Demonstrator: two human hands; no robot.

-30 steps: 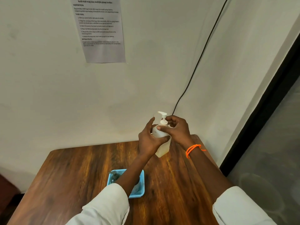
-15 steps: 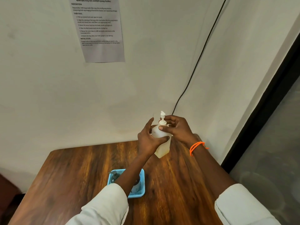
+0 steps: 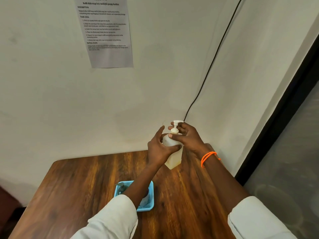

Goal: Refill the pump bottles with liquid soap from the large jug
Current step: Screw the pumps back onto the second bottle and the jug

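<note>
Just right of the frame's centre, the left hand (image 3: 159,149) wraps its fingers and thumb round the shoulder of a pale, translucent square-sided plastic pump bottle (image 3: 173,152), held above the far right part of the brown wooden surface (image 3: 82,190). The right hand (image 3: 187,137) pinches the collar of the white plastic pump head (image 3: 176,125) between thumb and curled fingers, so both grips are closed on something: the left on the bottle body, the right on the pump. Judging from this, the pump is being twisted, though whether on or off cannot be told. The large jug is not in view.

Lower in the frame, a light blue mesh plastic tray (image 3: 149,205) sits on the surface and holds a grey pump bottle (image 3: 121,188), partly hidden by the left forearm.

The risks look modest but real. The bottle hangs in the air with liquid inside, so a slipping left grip would drop it. If the collar goes on crooked, soap could leak later. A tilt with the pump loose could spill soap.
</note>
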